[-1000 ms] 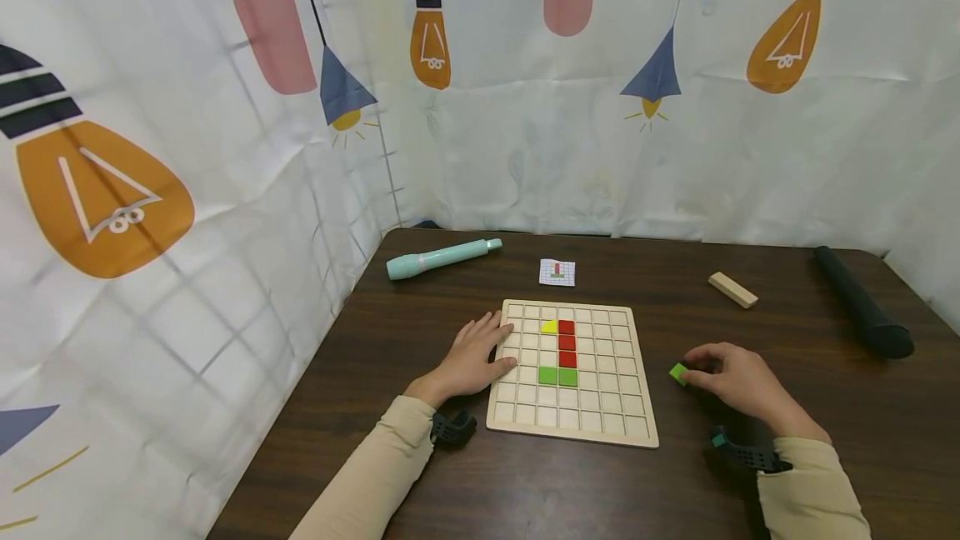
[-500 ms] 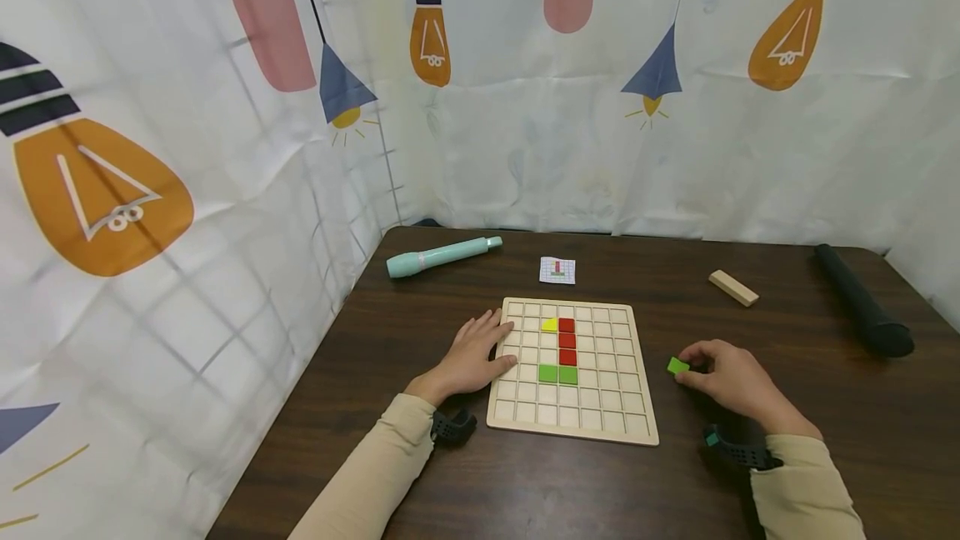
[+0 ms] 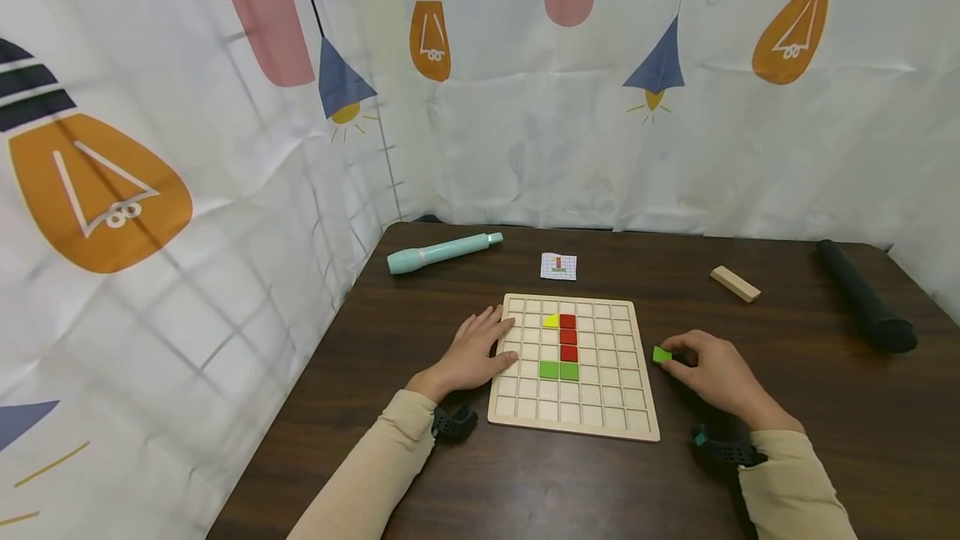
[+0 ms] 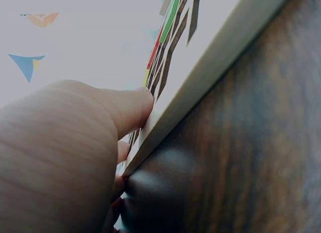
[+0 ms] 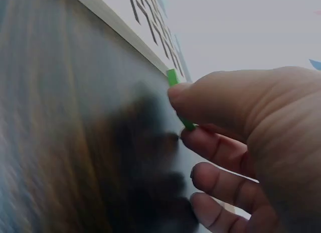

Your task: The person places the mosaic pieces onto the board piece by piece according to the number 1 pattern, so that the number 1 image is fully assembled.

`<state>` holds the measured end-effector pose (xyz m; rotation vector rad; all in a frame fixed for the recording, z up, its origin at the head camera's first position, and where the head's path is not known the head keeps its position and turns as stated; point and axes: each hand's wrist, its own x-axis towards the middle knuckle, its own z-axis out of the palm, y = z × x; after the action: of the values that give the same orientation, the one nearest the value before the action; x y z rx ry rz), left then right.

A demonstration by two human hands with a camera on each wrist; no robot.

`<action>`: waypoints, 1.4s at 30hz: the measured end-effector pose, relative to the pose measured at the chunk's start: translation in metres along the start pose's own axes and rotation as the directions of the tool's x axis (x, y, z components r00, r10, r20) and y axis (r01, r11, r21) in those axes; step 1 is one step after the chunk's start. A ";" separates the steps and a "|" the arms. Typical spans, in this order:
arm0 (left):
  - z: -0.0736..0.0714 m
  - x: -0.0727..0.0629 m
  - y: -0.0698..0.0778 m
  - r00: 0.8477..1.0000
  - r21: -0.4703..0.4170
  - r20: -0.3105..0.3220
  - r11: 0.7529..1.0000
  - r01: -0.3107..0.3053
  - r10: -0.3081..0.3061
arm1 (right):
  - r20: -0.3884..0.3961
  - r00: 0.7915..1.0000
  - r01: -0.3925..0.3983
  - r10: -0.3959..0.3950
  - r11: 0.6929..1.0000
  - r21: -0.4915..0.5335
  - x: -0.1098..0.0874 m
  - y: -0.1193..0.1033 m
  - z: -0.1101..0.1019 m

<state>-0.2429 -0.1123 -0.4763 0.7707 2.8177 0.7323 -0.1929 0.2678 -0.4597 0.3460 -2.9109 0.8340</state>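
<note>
A square wooden grid board (image 3: pixel 600 432) lies on the table. Set in its cells are a yellow piece (image 3: pixel 551 321) with a slanted edge, a column of red squares (image 3: pixel 568 337), and two green squares (image 3: pixel 558 371) below them. On the board's left edge rests my left hand (image 3: pixel 468 357), thumb and fingertips over the rim. My right hand (image 3: pixel 712 373) pinches a loose green square tile (image 3: pixel 661 355) between thumb and index finger, just off the board's right edge. The right wrist view shows this green tile (image 5: pixel 172 76) held thin edge on, the other fingers loosely bent.
Behind the board lies a small card (image 3: pixel 558 267) printed with a coloured grid pattern. A mint-green tube-shaped object (image 3: pixel 444 253) is at the back left. Toward the right are a plain wooden block (image 3: pixel 736 283) and a long dark cylinder (image 3: pixel 866 298). A patterned curtain (image 3: pixel 510 148) hangs behind the table.
My right hand has moved left and slightly away from me with the green tile, closer to the board. The left hand stays on the board's edge.
</note>
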 end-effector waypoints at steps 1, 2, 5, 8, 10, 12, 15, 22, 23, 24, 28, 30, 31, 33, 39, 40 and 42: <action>0.000 0.000 0.000 1.000 0.000 0.000 1.000 -0.001 0.001 | -0.003 1.000 0.006 -0.006 1.000 0.006 0.001 -0.001 0.001; 0.000 0.000 0.000 1.000 0.000 -0.001 1.000 -0.002 0.002 | -0.007 1.000 0.012 -0.012 1.000 0.007 0.001 -0.002 0.002; -0.001 0.001 0.001 1.000 -0.003 0.000 1.000 0.001 -0.001 | -0.015 0.999 0.028 -0.028 0.999 0.022 0.002 -0.005 0.004; -0.001 0.001 0.002 1.000 -0.006 0.001 1.000 0.004 -0.004 | -0.027 0.999 0.047 -0.046 0.998 0.035 0.003 -0.011 0.005; -0.002 0.001 0.002 1.000 -0.004 0.004 1.000 0.006 -0.006 | -0.035 0.998 0.058 -0.056 0.997 0.046 0.003 -0.016 0.006; -0.002 0.001 0.002 1.000 -0.002 0.002 1.000 0.005 -0.005 | -0.044 0.997 0.063 -0.061 0.997 0.053 0.003 -0.022 0.008; -0.002 0.001 0.002 1.000 -0.002 0.001 1.000 0.003 -0.003 | -0.053 0.996 0.070 -0.066 0.995 0.068 0.005 -0.031 0.015; -0.002 0.001 0.001 1.000 0.007 0.005 1.000 0.013 -0.013 | -0.019 0.993 0.117 -0.115 0.988 0.106 0.009 -0.050 0.039; -0.002 0.001 0.001 1.000 0.005 0.004 1.000 0.011 -0.011 | -0.018 0.993 0.122 -0.121 0.987 0.102 0.009 -0.052 0.041; -0.002 0.001 0.001 1.000 0.003 0.003 1.000 0.011 -0.011 | -0.017 0.992 0.126 -0.124 0.987 0.099 0.009 -0.054 0.043; -0.001 0.001 0.001 1.000 0.003 0.001 1.000 0.010 -0.010 | -0.009 0.991 0.131 -0.130 0.987 0.092 0.008 -0.057 0.047; -0.001 0.002 0.001 1.000 0.004 -0.001 1.000 0.010 -0.010 | -0.004 0.991 0.133 -0.133 0.987 0.086 0.008 -0.059 0.049; 0.000 0.002 0.001 1.000 0.005 -0.001 1.000 0.010 -0.010 | -0.002 0.991 0.134 -0.134 0.987 0.085 0.008 -0.060 0.049; 0.000 0.002 0.001 1.000 0.003 -0.002 1.000 0.008 -0.008 | -0.003 0.991 0.135 -0.135 0.988 0.078 0.008 -0.061 0.050; 0.000 0.002 0.001 1.000 0.002 -0.008 1.000 0.005 -0.005 | -0.021 0.987 0.163 -0.162 0.984 0.071 0.008 -0.063 0.053; 0.000 0.002 0.000 1.000 0.001 -0.008 1.000 0.005 -0.005 | -0.023 0.985 0.169 -0.168 0.983 0.068 0.008 -0.063 0.053; 0.000 0.002 0.000 1.000 0.001 -0.008 1.000 0.006 -0.006 | -0.026 0.983 0.180 -0.179 0.982 0.062 0.008 -0.063 0.054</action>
<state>-0.2445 -0.1112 -0.4761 0.7614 2.8263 0.7351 -0.1867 0.1852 -0.4719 0.5924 -2.7859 0.8976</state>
